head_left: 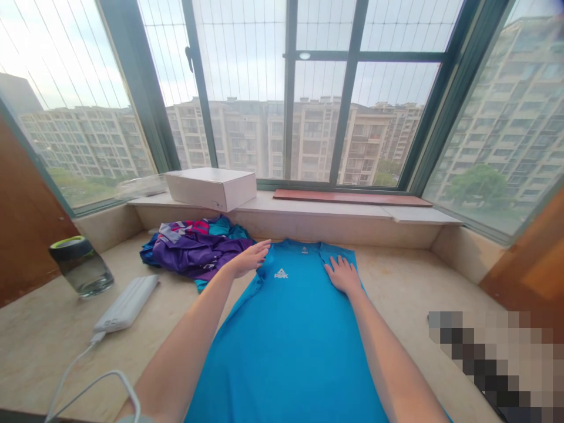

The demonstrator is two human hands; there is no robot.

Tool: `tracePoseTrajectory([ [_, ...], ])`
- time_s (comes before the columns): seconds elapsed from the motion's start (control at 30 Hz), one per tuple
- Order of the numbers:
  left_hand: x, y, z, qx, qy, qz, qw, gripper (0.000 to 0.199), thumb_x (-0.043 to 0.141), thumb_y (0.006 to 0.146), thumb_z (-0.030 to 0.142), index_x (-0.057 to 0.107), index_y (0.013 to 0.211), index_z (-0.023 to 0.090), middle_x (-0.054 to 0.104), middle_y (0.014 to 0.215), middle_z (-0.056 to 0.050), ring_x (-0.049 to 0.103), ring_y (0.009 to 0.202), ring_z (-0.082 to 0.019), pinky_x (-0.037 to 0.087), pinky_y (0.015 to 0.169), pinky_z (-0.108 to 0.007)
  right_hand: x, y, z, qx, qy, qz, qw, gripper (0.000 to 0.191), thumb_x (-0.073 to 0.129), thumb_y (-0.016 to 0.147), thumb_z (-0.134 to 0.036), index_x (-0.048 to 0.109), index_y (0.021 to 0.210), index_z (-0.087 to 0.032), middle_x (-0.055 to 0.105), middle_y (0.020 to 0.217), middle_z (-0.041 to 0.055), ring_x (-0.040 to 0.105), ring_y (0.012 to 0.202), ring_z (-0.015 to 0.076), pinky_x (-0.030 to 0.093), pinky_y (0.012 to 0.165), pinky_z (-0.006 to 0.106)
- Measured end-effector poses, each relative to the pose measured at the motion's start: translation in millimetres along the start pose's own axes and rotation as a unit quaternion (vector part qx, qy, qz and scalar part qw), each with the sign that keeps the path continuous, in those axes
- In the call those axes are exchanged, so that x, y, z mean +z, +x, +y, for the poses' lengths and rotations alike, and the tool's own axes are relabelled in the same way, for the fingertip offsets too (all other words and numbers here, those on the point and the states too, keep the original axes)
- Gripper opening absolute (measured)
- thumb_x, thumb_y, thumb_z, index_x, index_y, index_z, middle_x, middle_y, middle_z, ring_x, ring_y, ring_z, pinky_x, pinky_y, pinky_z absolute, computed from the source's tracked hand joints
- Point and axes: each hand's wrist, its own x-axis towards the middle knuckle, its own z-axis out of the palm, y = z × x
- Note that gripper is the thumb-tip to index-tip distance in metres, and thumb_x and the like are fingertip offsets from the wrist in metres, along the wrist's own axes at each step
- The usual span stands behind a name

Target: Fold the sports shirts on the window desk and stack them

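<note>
A blue T-shirt with a small white logo on its chest lies spread on the stone sill, its collar toward the window. My left hand is at the shirt's left shoulder, fingers stretched out toward the collar; whether it presses on the cloth I cannot tell. On the right shoulder and sleeve, my right hand lies flat with its fingers spread. The shirt's lower part runs out of view between my forearms.
Left of the shirt is a crumpled heap of purple and multicoloured clothes. A white box and a reddish board rest on the ledge. A dark-lidded bottle and a white power bank with a cable stand left. A pixelated patch covers the lower right.
</note>
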Motion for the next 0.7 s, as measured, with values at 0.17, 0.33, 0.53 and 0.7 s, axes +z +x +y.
tracePoseTrajectory([
  [0.17, 2.2, -2.5, 10.3, -0.112, -0.155, -0.066, 0.979, 0.058, 0.072, 0.089, 0.041, 0.056, 0.141, 0.022, 0.053, 0.146, -0.018, 0.065, 0.095, -0.018, 0.052, 0.087, -0.034, 0.7, 0.3, 0.5, -0.004, 0.016, 0.007, 1.000, 0.072, 0.015, 0.101, -0.062, 0.024, 0.161, -0.023, 0.016, 0.169, 0.0093, 0.014, 0.155, 0.0285, 0.010, 0.123, 0.049],
  [0.33, 8.7, -6.1, 23.5, -0.091, -0.152, -0.109, 0.978, 0.061, 0.062, 0.096, 0.033, 0.041, 0.153, 0.027, 0.054, 0.146, -0.017, 0.068, 0.108, -0.022, 0.054, 0.093, -0.039, 0.8, 0.8, 0.7, -0.004, 0.027, 0.011, 1.000, 0.072, 0.015, 0.101, -0.062, 0.024, 0.161, -0.023, 0.017, 0.169, 0.0091, 0.013, 0.155, 0.0291, 0.008, 0.123, 0.049],
  [0.53, 28.9, 6.5, 22.6, -0.010, 0.017, -0.084, 0.996, 0.048, 0.032, 0.107, 0.035, 0.041, 0.153, 0.025, 0.057, 0.145, -0.015, 0.067, 0.118, -0.023, 0.056, 0.094, -0.039, -1.2, 0.3, 0.4, -0.003, 0.031, 0.007, 1.000, 0.073, 0.016, 0.101, -0.062, 0.024, 0.161, -0.023, 0.017, 0.169, 0.0094, 0.013, 0.155, 0.0291, 0.007, 0.123, 0.049],
  [0.7, 42.7, 20.6, 0.6, 0.007, 0.207, 0.016, 0.978, 0.044, 0.033, 0.102, 0.027, 0.059, 0.135, 0.013, 0.064, 0.135, -0.017, 0.064, 0.122, -0.028, 0.048, 0.107, -0.045, -3.5, -1.9, -0.5, -0.003, 0.032, 0.007, 0.999, 0.072, 0.016, 0.101, -0.061, 0.024, 0.161, -0.023, 0.017, 0.169, 0.0093, 0.013, 0.155, 0.0290, 0.008, 0.123, 0.049],
])
